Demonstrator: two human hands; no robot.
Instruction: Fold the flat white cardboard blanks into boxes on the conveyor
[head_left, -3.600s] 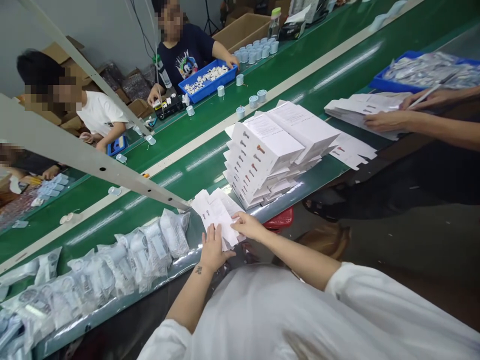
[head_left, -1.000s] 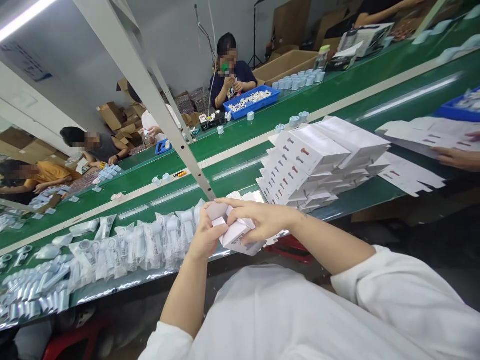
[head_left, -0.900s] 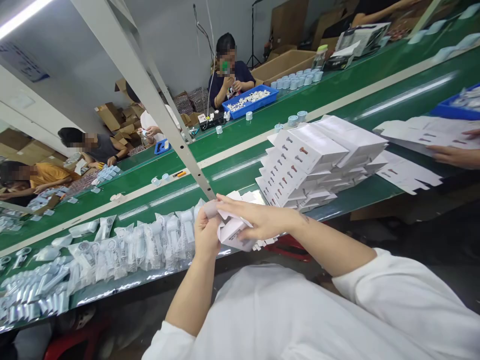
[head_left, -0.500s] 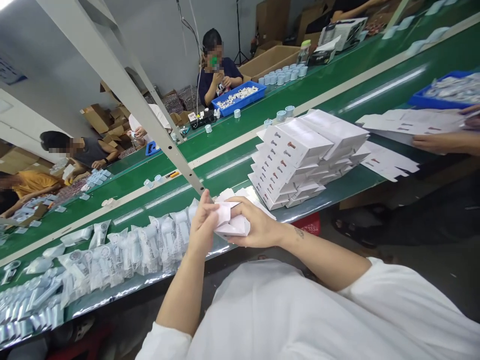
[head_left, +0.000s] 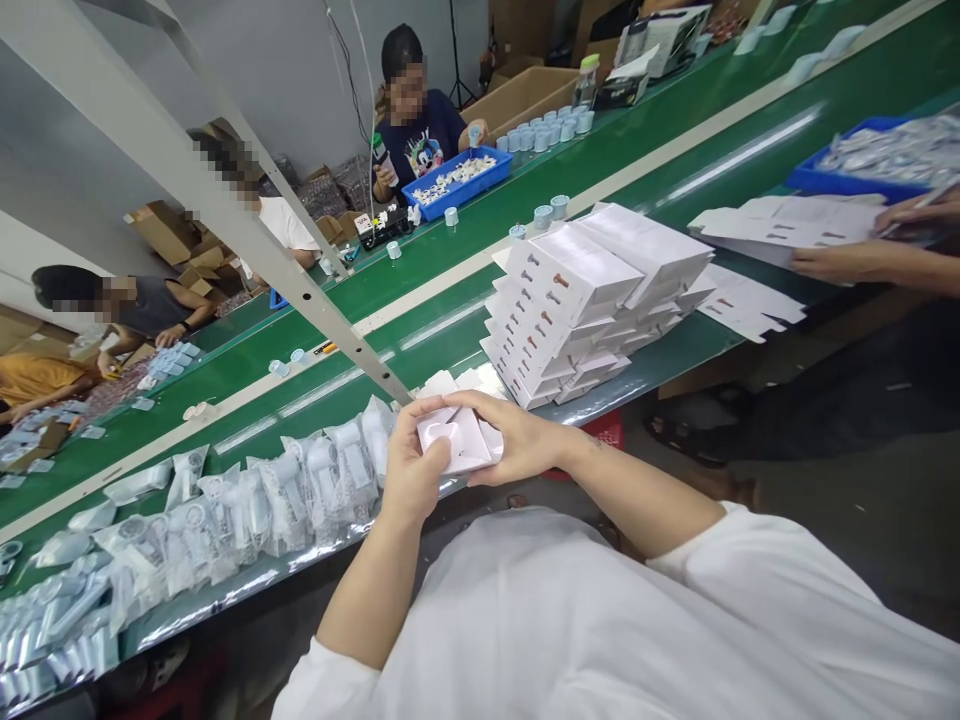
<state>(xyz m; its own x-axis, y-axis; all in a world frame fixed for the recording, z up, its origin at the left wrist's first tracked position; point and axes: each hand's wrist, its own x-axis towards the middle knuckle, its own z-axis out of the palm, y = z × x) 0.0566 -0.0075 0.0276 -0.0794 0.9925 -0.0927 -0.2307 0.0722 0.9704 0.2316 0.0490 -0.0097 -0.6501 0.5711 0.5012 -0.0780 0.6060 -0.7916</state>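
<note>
Between my two hands is a small white cardboard box point(head_left: 466, 447), its end turned up toward me with the flaps partly folded in. My left hand point(head_left: 417, 462) wraps the left side, and its thumb presses on the end flap. On the other side my right hand point(head_left: 517, 437) grips the box, fingers along the far edge. Just beyond my hands lie white card pieces point(head_left: 442, 384) on the bench. A row of light-blue handheld devices in clear bags point(head_left: 289, 490) lies left of my hands. To the right rises a stack of white boxes point(head_left: 562, 300) with small printed pictures.
A slanting metal post point(head_left: 300, 285) stands just beyond my hands. At right, a co-worker's hand point(head_left: 840, 262) is on flat box blanks point(head_left: 780, 225), near a blue tray point(head_left: 840, 178). Across the green conveyor point(head_left: 450, 270), other people sit working with blue cups point(head_left: 544, 135) and parts.
The box has turned so its end faces up, and my left thumb has come down onto the flap. The person across has lowered a hand to the blue tray with a cup.
</note>
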